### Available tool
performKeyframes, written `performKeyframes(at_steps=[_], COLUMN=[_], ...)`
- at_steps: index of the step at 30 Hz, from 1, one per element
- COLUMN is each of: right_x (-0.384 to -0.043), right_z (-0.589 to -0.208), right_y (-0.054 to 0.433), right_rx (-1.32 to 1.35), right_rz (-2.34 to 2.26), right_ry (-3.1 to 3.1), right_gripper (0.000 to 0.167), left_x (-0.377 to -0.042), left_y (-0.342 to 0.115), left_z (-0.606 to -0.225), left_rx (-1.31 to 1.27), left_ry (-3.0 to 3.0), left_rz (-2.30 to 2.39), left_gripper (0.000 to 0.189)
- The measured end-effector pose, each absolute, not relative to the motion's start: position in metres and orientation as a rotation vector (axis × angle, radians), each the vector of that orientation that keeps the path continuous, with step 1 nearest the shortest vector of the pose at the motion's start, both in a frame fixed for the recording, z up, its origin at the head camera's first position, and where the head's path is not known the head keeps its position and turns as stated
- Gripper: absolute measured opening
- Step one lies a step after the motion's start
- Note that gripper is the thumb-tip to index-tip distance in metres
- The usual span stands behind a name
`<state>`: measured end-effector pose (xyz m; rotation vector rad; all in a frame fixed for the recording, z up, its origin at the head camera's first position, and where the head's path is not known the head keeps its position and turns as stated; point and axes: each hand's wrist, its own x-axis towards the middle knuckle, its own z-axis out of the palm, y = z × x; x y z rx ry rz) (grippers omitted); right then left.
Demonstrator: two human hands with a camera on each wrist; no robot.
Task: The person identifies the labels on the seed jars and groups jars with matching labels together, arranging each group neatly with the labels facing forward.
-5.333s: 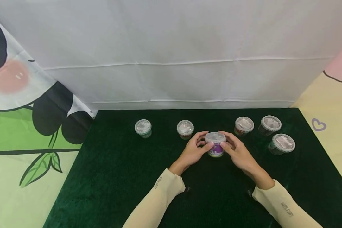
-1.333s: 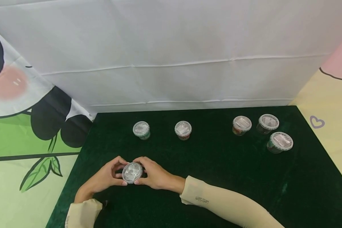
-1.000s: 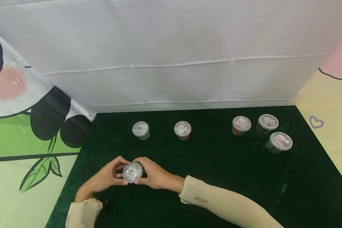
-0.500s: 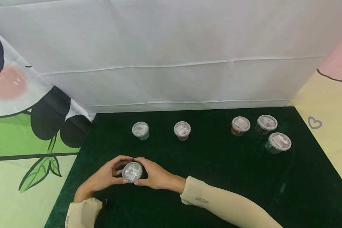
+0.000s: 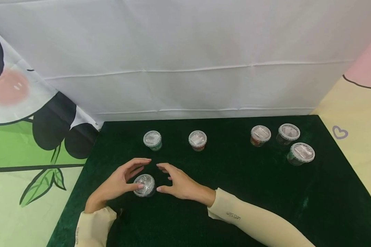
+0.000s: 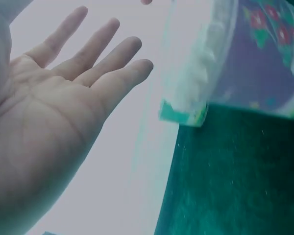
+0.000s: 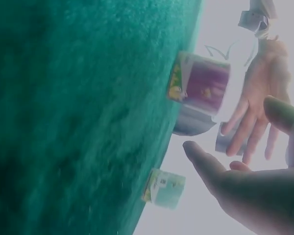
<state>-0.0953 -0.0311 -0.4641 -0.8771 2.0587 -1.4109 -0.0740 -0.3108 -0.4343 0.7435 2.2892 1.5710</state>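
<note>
A small lidded plastic tub (image 5: 147, 181) stands on the dark green cloth at the front left. Its purple label shows in the right wrist view, where the tub (image 7: 208, 88) is upright on the cloth, and its side fills the top right of the left wrist view. To its left is my left hand (image 5: 115, 185), fingers spread and thumb over the lid's edge; the left wrist view shows the palm (image 6: 49, 112) apart from the tub. My right hand (image 5: 185, 185) is just right of the tub, fingers parted around air with a small gap to it.
Behind stand two similar tubs, a green one (image 5: 153, 140) and a reddish one (image 5: 198, 140). Three more tubs cluster at the back right, the nearest a greenish tub (image 5: 301, 153). A white cloth wall (image 5: 185, 92) rises behind the table (image 5: 235, 199).
Both hands carried the purple-labelled tub from the right of centre to the front left. Since half a second ago they have let go; the right hand has drawn off to the right.
</note>
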Motion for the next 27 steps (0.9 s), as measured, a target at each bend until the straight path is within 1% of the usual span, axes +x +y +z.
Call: performKeyframes(at_steps=[15,27], right_x=[-0.104,-0.115], right_z=[-0.449,-0.448], right_y=[0.022,0.085], right_rx=[-0.813,-0.745], right_rz=[-1.579,-1.655], right_ry=[2.065,2.23], right_gripper=[0.072,0.072], left_x=[-0.076,-0.082], left_y=[-0.271,-0.223], left_z=[-0.426,-0.424], left_rx=[0.754,0.767], left_ry=[2.303,2.231], left_rz=[1.453,1.402], left_gripper=[0.069,0.075])
